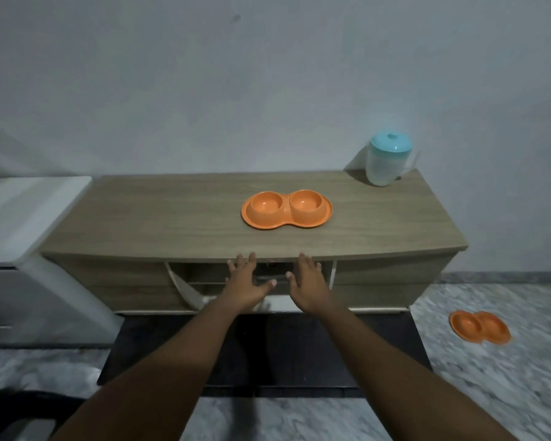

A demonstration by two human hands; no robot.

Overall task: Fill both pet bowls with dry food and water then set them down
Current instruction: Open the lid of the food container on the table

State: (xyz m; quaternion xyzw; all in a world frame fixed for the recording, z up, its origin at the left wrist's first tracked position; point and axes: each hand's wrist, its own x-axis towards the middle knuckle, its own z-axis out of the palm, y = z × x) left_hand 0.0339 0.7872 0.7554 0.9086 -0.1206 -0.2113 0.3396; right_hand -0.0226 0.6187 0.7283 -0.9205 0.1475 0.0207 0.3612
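Both hands reach toward the cabinet's middle compartment [269, 278] under the worktop [159, 218]. Left hand [247, 283] and right hand [307, 286] are spread, palms down, holding nothing. Likely step: fetching dry food from inside; contents are too dark to tell. Best to keep wrists low to clear the worktop edge and use both hands on whatever comes out. Orange double bowl [287, 210] sits mid-worktop, both wells look empty. Lidded jug [388, 160] stands at the back right corner, water level unclear. Second double bowl [479, 327] on the floor at right, contents blurred.

Home room — wood-look cabinet [204, 211], marble-pattern floor [506, 377], orange pet bowls [287, 209].
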